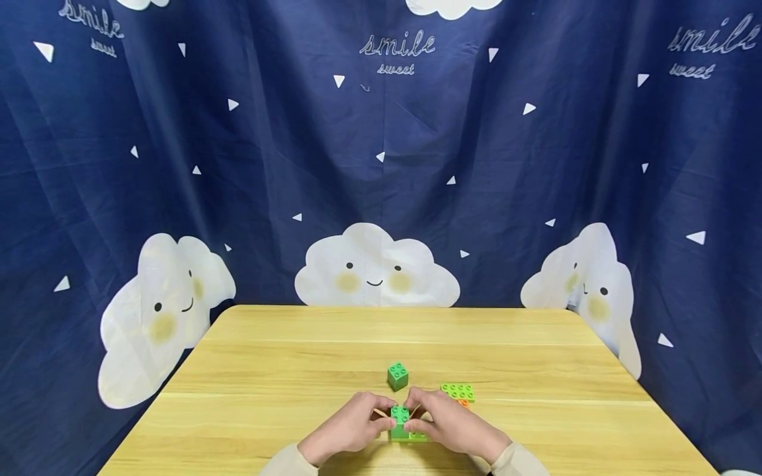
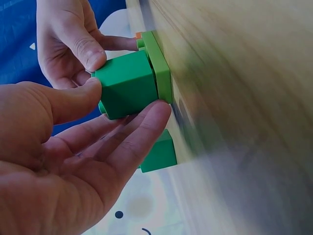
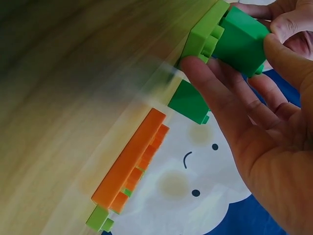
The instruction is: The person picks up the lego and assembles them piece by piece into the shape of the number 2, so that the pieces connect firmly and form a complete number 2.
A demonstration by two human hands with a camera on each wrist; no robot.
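Both hands hold one dark green block [image 1: 400, 431] with studs on top, just in front of the person. It sits over one end of a flat lime green brick [image 1: 419, 437]. In the left wrist view a thin dark gap runs between the block [image 2: 128, 85] and the lime brick [image 2: 160, 68]. The left hand [image 1: 351, 423] pinches the block from the left, thumb near its top edge. From the other side the right hand [image 1: 455, 423] grips it, with a fingertip against the lime brick [image 3: 203, 34] in the right wrist view.
A second green block [image 1: 397, 376] stands just beyond the hands. Behind the right hand lie an orange brick [image 1: 463, 402], partly hidden, and another lime brick [image 1: 458, 391]. The wooden table [image 1: 268, 370] ends at a dark blue curtain [image 1: 381, 132] printed with clouds.
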